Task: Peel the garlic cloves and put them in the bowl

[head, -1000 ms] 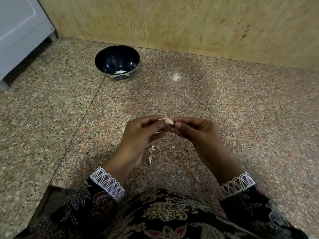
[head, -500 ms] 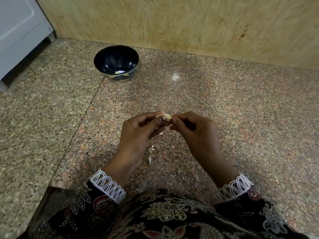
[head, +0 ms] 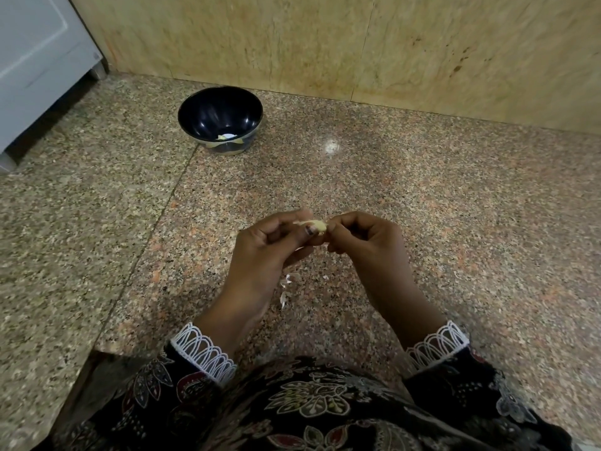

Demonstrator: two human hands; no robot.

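A speckled pink-and-grey polished granite floor (head: 422, 196) fills the view, meeting a tan stone-clad wall (head: 325, 43) at the far edge, with the corner of a pale grey cabinet (head: 35, 60) at upper left. A person sits on the floor, lap and arms in dark floral fabric with white lace-edged cuffs (head: 203, 353), looking down at both hands held together above the floor in front of the body, probably so that loose skins drop clear of the clothing

A round glossy dark-blue bowl (head: 195, 122) stands upright well apart from the hands, near the wall and to the left, likely kept away from the falling skin; something pale lies in its bottom, apparently peeled cloves

The left hand (head: 260, 252) has its fingers curled and its thumb pressing a small cream-yellow garlic clove (head: 317, 225), steadying it. The right hand (head: 367, 242), fingers curled in, pinches at the clove's other end, apparently pulling skin away. The clove sits between the two sets of fingertips, a thin papery flap (head: 300, 222) of skin sticking out on its left side, so the peeling looks unfinished

A few small white scraps of garlic skin (head: 286, 284) lie on the floor below the hands
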